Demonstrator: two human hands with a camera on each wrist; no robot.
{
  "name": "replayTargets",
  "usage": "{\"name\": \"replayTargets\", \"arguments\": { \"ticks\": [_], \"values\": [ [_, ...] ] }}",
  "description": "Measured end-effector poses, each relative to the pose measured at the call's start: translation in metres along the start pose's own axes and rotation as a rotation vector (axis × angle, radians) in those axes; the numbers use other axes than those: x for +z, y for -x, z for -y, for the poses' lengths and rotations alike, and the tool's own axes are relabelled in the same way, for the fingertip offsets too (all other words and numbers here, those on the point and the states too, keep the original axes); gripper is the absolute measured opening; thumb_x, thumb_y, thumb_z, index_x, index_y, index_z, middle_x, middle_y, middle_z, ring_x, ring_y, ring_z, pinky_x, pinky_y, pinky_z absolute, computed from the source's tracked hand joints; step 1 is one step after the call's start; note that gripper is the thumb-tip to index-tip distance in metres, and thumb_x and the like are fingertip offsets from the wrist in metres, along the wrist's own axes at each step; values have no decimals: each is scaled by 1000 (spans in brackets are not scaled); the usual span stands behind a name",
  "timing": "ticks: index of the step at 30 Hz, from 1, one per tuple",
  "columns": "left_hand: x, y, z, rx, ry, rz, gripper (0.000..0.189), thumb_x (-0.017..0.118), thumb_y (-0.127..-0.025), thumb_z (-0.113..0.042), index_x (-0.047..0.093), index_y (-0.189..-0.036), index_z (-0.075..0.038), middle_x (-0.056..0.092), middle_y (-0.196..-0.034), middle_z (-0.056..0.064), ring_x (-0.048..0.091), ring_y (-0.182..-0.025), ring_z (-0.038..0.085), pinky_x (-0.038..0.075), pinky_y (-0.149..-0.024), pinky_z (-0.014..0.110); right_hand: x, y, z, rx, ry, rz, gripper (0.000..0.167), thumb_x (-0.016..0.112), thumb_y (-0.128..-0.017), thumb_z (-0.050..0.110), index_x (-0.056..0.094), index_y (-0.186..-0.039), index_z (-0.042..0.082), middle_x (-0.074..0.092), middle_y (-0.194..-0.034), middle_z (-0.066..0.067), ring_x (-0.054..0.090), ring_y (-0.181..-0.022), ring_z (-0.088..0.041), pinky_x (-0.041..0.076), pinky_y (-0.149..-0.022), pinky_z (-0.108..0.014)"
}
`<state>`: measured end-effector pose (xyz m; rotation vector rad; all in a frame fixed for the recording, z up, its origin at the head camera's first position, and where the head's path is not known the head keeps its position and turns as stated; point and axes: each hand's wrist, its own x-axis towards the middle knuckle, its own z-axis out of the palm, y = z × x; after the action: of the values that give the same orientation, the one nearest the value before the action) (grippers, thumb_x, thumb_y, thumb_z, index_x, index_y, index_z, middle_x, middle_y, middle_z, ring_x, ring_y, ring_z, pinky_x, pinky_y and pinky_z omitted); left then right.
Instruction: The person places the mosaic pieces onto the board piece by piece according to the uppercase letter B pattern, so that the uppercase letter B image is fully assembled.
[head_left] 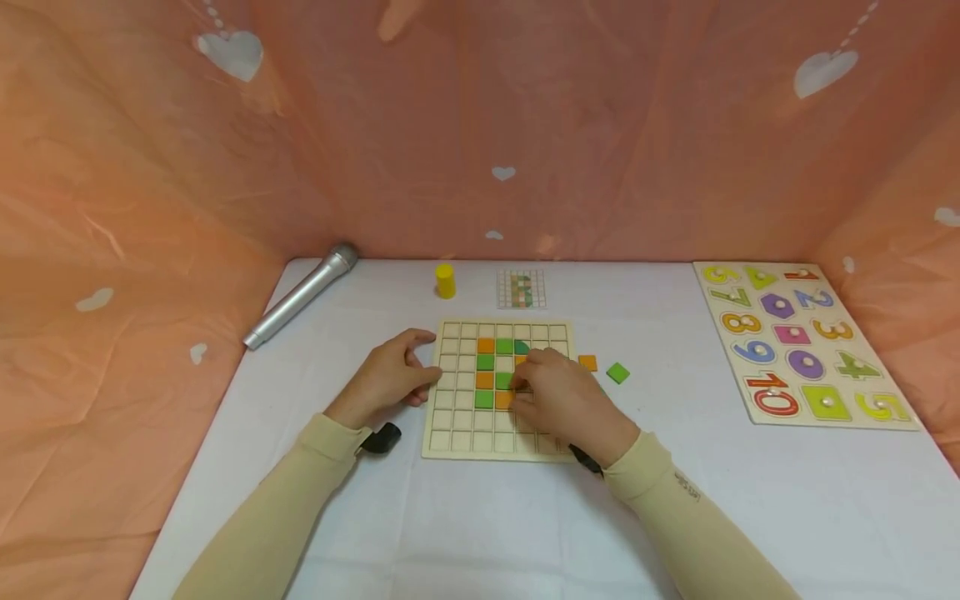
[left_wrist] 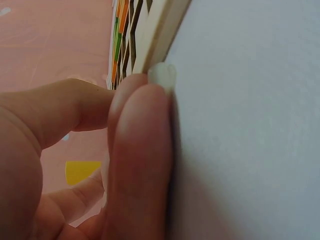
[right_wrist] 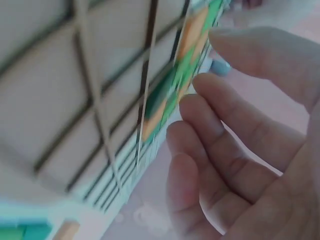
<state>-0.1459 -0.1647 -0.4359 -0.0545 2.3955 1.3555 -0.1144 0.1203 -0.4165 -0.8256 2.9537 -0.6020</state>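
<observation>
Apparently light and stiff, the square tiles (head_left: 485, 381) set in the grid board (head_left: 462, 419) should suit an edge pinch, while the right hand (head_left: 570, 396) curves loosely over it, no tile visible between its parted fingertips, and the relaxed left hand (head_left: 386, 372) touches its left edge

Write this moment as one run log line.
left hand: touching left edge of pale square wooden grid board | orange and green square tiles: some in board cells | right hand: over board, no tile visibly held
</observation>
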Motion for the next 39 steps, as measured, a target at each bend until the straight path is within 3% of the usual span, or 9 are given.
{"name": "replayTargets", "arguments": {
  "ticks": [6, 13, 18, 30, 39],
  "values": [
    [0, 0, 2, -8, -8, 0, 64, 79, -98, -15, 51, -155, -16, 66, -89, 12, 68, -65, 18, 63, -64, 28, -19, 16, -28, 73, -22, -2, 16, 79, -94, 20, 81, -105, 8, 72, -101, -1, 65, -97, -20, 62, -84, -41],
    [-1, -2, 5, -10, -9, -3, 64, 80, -98, -16, 51, -155, -17, 66, -89, 11, 69, -65, 18, 64, -65, 29, -39, 39, -58, 200, -26, 17, 15, 73, -98, 19, 80, -103, 7, 72, -100, 0, 64, -92, -18, 61, -88, -44],
    [-2, -2, 5, -17, -8, -3, 65, 80, -98, -17, 51, -155, -17, 66, -89, 11, 69, -65, 19, 64, -65, 29, -43, 56, -70, 248, -41, 31, 16, 69, -98, 18, 81, -103, 9, 73, -99, 2, 65, -93, -18, 62, -91, -47],
    [-1, -2, 4, -19, 1, -2, 65, 80, -98, -17, 51, -155, -17, 66, -89, 11, 68, -66, 18, 63, -65, 28, -42, 98, -78, 204, 11, 43, 11, 81, -93, 18, 81, -102, 12, 73, -103, 2, 70, -107, -25, 60, -101, -54],
    [0, -2, 2, 0, -5, -8, 64, 80, -97, -16, 52, -154, -16, 64, -88, 11, 68, -65, 18, 63, -64, 28, -40, 97, -81, 161, 24, -4, 13, 82, -93, 19, 80, -102, 11, 72, -101, 2, 69, -103, -23, 62, -98, -52]
  ]
}}
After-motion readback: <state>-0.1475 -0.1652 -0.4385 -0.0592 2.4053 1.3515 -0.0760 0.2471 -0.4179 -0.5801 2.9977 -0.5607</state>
